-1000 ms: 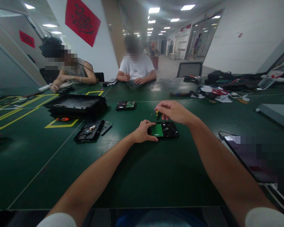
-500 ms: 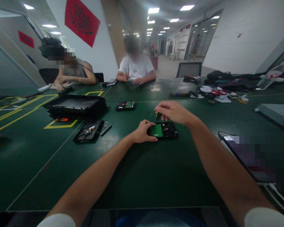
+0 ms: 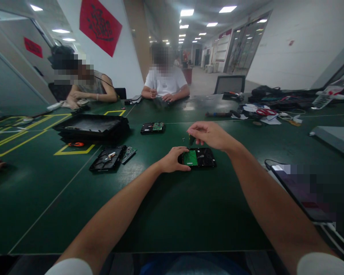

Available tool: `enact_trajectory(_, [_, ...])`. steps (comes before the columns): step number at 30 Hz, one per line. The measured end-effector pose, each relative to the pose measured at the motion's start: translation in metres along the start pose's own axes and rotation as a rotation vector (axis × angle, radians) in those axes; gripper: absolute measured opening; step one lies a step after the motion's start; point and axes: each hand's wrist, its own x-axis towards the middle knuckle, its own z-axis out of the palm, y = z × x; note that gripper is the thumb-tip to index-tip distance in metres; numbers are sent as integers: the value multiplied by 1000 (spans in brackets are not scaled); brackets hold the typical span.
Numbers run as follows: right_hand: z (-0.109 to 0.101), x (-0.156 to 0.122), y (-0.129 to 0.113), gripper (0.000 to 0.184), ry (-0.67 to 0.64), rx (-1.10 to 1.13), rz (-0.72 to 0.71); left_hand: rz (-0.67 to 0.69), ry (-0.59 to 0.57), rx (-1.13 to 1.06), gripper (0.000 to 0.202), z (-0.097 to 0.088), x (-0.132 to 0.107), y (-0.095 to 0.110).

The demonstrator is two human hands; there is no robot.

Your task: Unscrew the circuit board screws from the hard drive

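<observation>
Your hard drive (image 3: 204, 157) lies on the bench (image 3: 172, 214), gripped at nine o'clock by your left hand (image 3: 174, 159). At twelve, your right hand (image 3: 208, 135) pinches what seems a screwdriver (image 3: 192, 141); if tilted, it might slip and scratch the green board (image 3: 191, 157).

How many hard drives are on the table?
3: one drive held by the left hand, another farther back, the third at left, beside a circuit board. More may be hidden.
</observation>
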Motion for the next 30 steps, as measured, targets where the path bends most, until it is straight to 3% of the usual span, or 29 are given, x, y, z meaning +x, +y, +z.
enact_trajectory(8, [3,2,-4,17,4,201,120,8,6,2,88,1,0,-2])
enact_trajectory(15, [7,3,0,22,18,59,42,7,17,-10,89,2,0,-3])
enact_trajectory(20, [14,4,2,24,41,214,144,-11,9,-6,89,1,0,-1])
enact_trajectory(25, [14,6,2,23,14,397,208,-2,16,-9,87,1,0,0])
enact_trajectory(30, [9,6,4,22,-43,339,171,3,14,-5,87,1,-1,1])
